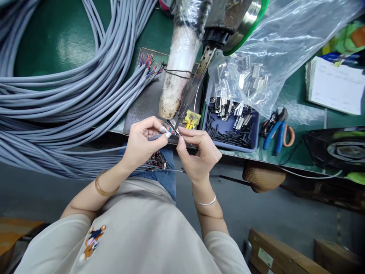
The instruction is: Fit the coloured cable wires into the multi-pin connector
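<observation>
My left hand (145, 137) pinches the end of a grey cable (155, 137), with white-covered fingertips close to its coloured wires. My right hand (198, 150) has thumb and fingers closed on a small metal connector (177, 131), right beside the wire ends. Just above them comes down the tip of a soldering iron (182, 110), fixed in a stand with a solder spool (251, 24). Next to it hangs a white, scorched, plastic-wrapped tube (181, 57). The fingers partly hide where wires and connector meet.
Bundles of grey cables (71, 87) cover the left side. At right are a blue tray (255, 133) with connectors and black sleeves, a plastic bag (285, 45), blue-handled cutters (278, 133), a paper pad (333, 83) and a small fan (342, 148). Wired connectors (159, 160) lie on my lap.
</observation>
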{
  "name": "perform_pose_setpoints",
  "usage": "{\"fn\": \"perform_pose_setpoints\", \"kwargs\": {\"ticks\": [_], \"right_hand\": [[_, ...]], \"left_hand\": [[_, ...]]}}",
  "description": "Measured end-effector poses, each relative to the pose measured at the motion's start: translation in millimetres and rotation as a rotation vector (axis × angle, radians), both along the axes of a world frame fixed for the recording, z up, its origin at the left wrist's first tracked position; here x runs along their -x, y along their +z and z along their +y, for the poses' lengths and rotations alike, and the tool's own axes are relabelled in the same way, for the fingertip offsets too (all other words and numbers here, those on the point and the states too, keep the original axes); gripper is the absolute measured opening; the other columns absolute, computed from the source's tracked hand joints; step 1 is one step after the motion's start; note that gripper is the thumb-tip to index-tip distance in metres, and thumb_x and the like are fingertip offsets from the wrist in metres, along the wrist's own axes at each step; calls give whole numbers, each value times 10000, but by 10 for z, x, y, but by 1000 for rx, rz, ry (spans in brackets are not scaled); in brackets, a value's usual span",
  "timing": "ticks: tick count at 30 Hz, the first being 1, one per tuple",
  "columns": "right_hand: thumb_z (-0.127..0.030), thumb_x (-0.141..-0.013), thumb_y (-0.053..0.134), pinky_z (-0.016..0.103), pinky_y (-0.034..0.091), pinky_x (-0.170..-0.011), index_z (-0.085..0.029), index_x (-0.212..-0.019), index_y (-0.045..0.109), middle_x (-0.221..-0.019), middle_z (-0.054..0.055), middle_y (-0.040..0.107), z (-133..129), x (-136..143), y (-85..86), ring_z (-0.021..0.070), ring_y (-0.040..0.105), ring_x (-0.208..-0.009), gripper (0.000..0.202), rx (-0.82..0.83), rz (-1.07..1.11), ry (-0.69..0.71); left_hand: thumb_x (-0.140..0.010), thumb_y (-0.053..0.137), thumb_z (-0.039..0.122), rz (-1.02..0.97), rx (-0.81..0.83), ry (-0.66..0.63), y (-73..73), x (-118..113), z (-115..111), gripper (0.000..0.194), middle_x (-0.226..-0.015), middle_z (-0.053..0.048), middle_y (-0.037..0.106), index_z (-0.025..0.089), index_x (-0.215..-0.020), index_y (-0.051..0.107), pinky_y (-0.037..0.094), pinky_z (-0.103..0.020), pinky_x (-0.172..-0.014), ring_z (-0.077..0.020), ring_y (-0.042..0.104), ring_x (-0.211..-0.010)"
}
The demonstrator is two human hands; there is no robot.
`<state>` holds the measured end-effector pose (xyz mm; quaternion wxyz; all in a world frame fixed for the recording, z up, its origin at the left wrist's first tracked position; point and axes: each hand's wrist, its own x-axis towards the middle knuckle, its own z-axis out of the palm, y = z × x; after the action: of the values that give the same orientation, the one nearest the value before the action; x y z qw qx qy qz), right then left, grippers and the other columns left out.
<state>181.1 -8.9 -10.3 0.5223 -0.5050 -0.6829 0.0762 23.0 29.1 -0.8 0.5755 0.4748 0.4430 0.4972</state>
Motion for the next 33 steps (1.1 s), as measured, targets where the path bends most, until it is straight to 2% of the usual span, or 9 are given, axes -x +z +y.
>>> {"fn": "perform_pose_setpoints", "kwargs": {"ticks": [6, 9, 11, 15, 17, 21, 23, 33], "right_hand": [[-89, -880, 718, 233, 575, -596, -234, -929, 667, -908, -1, 765, -61, -93, 124, 132, 726, -805, 162, 117, 28, 49], [-94, -880, 725, 200, 529, -542, -222, -887, 653, -919, -8, 774, -96, -84, 156, 102, 708, -743, 148, 165, -43, 139], [-89, -884, 716, 194, 514, -525, -218, -874, 639, -886, -15, 765, -111, -77, 140, 93, 693, -706, 150, 141, -69, 132], [-54, -873, 702, 230, 547, -566, -227, -914, 647, -857, -8, 738, -132, -128, 93, 126, 705, -743, 186, -73, -29, -146], [-56, -867, 711, 261, 580, -612, -236, -930, 652, -835, -12, 731, -147, -155, 91, 141, 715, -744, 200, -116, -36, -208], [-80, -868, 725, 281, 630, -754, -231, -941, 643, -943, 21, 790, -174, -96, 86, 157, 768, -850, 187, -60, -241, -66], [-60, -869, 709, 256, 631, -756, -223, -941, 623, -990, 46, 805, -167, -28, 66, 151, 780, -876, 198, -62, -258, -28], [-36, -860, 685, 284, 649, -766, -237, -892, 588, -1028, 46, 815, -59, 87, 50, 162, 792, -876, 225, -98, -193, -76]], "left_hand": [[-724, 787, 200, -8, 24, -108, -26, 14, -82, 145, -789, -22, 687, 153, -739, 650, 546, -188, -662, -91, 638, -694], [-738, 780, 208, -7, 6, -142, -25, 10, -132, 146, -789, -25, 680, 154, -745, 645, 546, -187, -665, -96, 635, -708], [-748, 770, 207, -1, 12, -145, -27, 11, -150, 143, -780, -20, 670, 155, -751, 636, 527, -179, -640, -87, 616, -686], [-737, 767, 194, -34, 58, -105, -34, 25, -133, 166, -763, -3, 653, 153, -737, 606, 508, -164, -640, -64, 594, -655], [-717, 774, 188, -59, 84, -104, -32, 32, -110, 177, -762, -2, 656, 150, -724, 601, 510, -162, -649, -61, 601, -659], [-686, 772, 181, -78, 78, -94, -23, 33, -78, 163, -765, -11, 685, 152, -708, 614, 537, -185, -671, -83, 637, -685], [-679, 764, 174, -56, 41, -65, -15, 28, -71, 144, -766, -13, 694, 156, -701, 623, 552, -200, -683, -95, 649, -697], [-669, 682, 159, 125, -103, 63, 84, -34, -51, 92, -736, 3, 668, 170, -668, 591, 417, -161, -501, -62, 547, -582]]}}
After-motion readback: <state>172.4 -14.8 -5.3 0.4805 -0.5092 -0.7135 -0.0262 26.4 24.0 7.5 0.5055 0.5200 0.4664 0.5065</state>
